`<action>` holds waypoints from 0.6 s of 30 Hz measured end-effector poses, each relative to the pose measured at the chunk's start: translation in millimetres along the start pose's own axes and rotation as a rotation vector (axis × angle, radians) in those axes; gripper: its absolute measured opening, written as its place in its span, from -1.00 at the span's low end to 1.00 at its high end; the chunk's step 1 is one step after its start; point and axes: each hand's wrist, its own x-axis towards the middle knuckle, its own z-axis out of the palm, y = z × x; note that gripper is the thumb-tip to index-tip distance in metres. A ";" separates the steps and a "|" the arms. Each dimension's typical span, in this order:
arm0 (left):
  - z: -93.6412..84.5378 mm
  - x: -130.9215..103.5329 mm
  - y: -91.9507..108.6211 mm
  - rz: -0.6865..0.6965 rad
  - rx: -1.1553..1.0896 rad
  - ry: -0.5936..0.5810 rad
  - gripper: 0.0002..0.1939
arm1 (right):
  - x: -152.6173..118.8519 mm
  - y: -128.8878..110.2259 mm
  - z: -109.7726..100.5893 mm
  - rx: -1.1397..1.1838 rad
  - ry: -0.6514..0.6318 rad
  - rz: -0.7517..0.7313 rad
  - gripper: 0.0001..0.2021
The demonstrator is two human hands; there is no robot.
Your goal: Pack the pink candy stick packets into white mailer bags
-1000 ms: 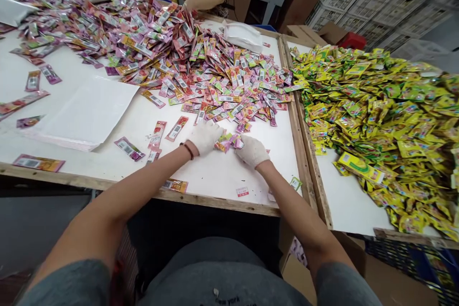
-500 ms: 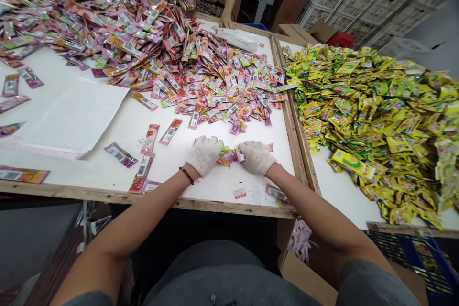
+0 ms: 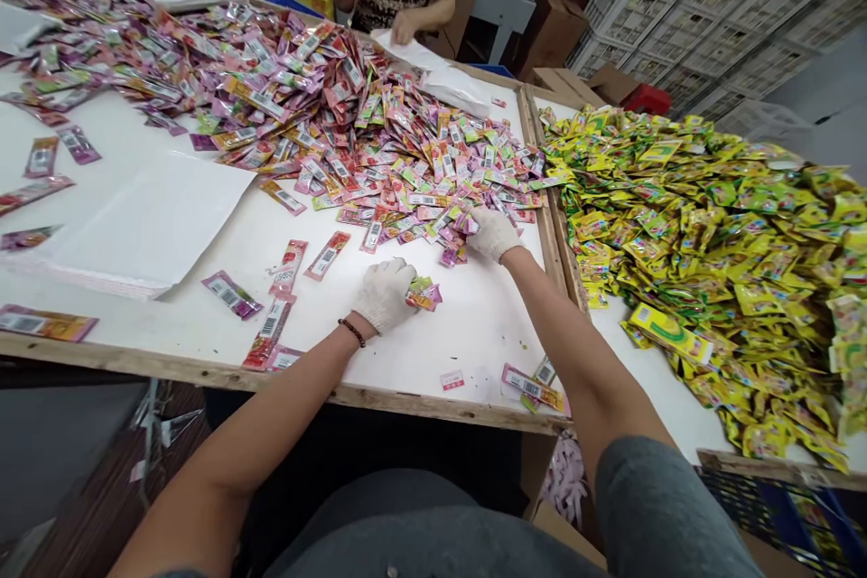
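My left hand (image 3: 386, 296), in a white knit glove, is closed around a small bunch of snack packets (image 3: 424, 293) whose green, orange and purple ends stick out to the right. Farther forward, my gloved right hand (image 3: 494, 235) is at the near edge of the pile of pink, purple and red packets (image 3: 406, 172). Its fingers are curled at a purple packet (image 3: 466, 223), and the fingertips are partly hidden. Several loose packets lie left of my left hand, among them a red one (image 3: 327, 256) and a purple one (image 3: 231, 293).
A stack of white sheets or bags (image 3: 155, 226) lies on the left. Beyond the wooden divider (image 3: 565, 253) is a heap of yellow packets (image 3: 691, 244). Across the table, a person's hand (image 3: 405, 25) touches white bags (image 3: 453, 88). A small white label (image 3: 452, 379) lies near the front edge.
My right hand has moved forward and right from beside my left hand to the pile's edge. The left hand stays nearly in place with its packets. The co-worker's hand has lifted a white bag.
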 end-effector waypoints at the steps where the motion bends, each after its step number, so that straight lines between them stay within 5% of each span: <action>1: 1.9 0.3 -3.8 0.026 -0.013 0.016 -0.65 | 3.6 -3.2 1.6 -0.012 -0.038 0.025 -0.44; 4: 4.5 2.2 -10.9 0.055 -0.031 0.036 -0.67 | -1.5 -4.5 5.6 -0.008 -0.043 0.056 -0.55; 10: 0.4 8.9 -9.7 0.039 -0.027 -0.006 -0.64 | -44.1 19.3 -11.1 -0.067 0.186 0.019 -0.66; 18: 14.6 15.3 -25.3 -0.050 -0.224 0.120 -0.71 | -50.3 -36.1 -9.7 -0.241 -0.220 -0.383 -0.50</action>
